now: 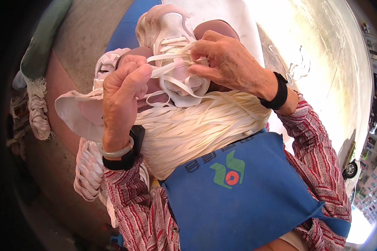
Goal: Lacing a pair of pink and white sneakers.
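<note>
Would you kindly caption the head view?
Both hands, left hand and right hand, thread a white lace through a pink-white sneaker.

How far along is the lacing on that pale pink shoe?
Partly done: several white crossings already lie over the pale pink shoe. Right now the left hand and right hand each pinch a flat white lace above it. A big bundle of loose laces waits on the lap, beside another shoe.
</note>
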The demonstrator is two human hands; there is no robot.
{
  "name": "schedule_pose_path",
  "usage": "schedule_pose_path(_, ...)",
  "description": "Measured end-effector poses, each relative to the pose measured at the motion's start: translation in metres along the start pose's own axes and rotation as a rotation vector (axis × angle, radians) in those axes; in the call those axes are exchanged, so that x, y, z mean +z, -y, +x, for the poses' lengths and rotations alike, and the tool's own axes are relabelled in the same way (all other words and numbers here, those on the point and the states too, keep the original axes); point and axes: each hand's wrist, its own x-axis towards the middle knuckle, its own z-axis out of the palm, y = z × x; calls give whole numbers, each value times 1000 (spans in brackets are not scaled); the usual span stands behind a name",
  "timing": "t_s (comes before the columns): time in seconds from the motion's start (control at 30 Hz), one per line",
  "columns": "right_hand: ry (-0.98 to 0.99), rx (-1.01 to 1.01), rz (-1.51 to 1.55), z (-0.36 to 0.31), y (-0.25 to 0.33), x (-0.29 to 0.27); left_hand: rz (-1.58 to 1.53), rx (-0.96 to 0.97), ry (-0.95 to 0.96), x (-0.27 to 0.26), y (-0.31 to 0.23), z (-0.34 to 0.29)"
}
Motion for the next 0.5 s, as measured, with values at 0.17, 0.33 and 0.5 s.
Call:
schedule_pose_path(0.17,-25,9,-20,-7,6,8,115,-188,-2,-23,6,-1)
schedule_pose_path(0.33,-82,27,-49,-7,5,10,313,-306,-24,-5,-6,-10)
schedule_pose_path(0.5,-78,11,-65,-17,5,11,541,-226,100,-10,8,-18)
